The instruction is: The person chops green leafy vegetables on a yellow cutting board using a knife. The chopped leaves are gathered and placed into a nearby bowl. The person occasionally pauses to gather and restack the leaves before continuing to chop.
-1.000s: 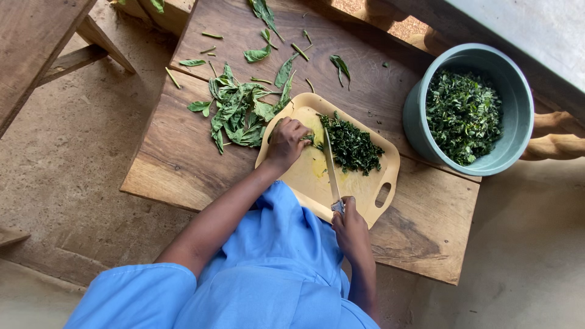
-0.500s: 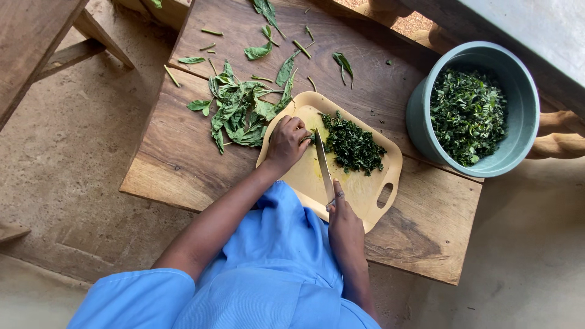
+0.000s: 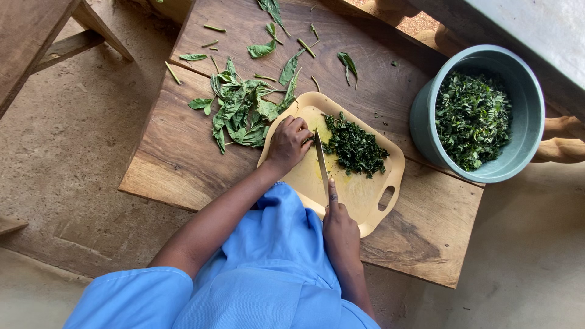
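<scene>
The knife [image 3: 321, 159], gripped in the right hand [image 3: 340, 226], has swung leftward against the curled left hand [image 3: 289, 144] on the yellow cutting board [image 3: 359, 194], leaving chopped greens [image 3: 355, 146] heaped to its right, so slicing looks underway.

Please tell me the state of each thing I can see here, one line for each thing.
left hand: pressed on leaves at the board's left end
right hand: closed on the knife handle
knife: blade down on the board
cutting board: flat, part bare
chopped greens: piled on the board
whole leaves: uncut, loose on the table
bowl: upright, holding chopped greens
</scene>
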